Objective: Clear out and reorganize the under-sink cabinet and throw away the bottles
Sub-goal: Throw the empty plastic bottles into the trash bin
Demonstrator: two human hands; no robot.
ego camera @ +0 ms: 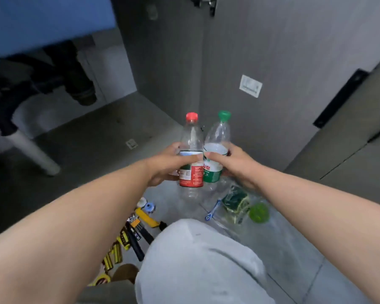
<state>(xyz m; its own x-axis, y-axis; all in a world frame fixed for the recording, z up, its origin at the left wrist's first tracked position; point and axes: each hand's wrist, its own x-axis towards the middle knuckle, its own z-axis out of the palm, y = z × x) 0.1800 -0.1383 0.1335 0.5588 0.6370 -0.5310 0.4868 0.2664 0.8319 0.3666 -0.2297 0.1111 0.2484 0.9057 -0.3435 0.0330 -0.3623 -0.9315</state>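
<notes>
Under-sink cabinet (92, 132) stands open, its floor bare apart from the drain pipes (53, 84) at the back left; looks cleared, which would explain the goods lying outside on the tiled floor (294, 249). Person crouches before it, knee (198, 255) in grey cloth low in view, both arms reaching forward. Left hand (167, 165) is closed round the label of the red-capped bottle (191, 154); right hand (235, 163) is closed round the green-capped bottle (217, 150), its fingers (208, 155) wrapped over the label. Both bottles are clear, upright, apparently empty, held just in front of the cabinet's right edge, sides touching — likely paired for one trip to the bin. Bin not in view. On the floor left of the knee: yellow-and-black tools (127, 238), grouped together. To the right: packet of green sponges (236, 204), a green round item (259, 212) (too blurred to name), a blue-handled implement (212, 210). Sorting appears kept by kind.
</notes>
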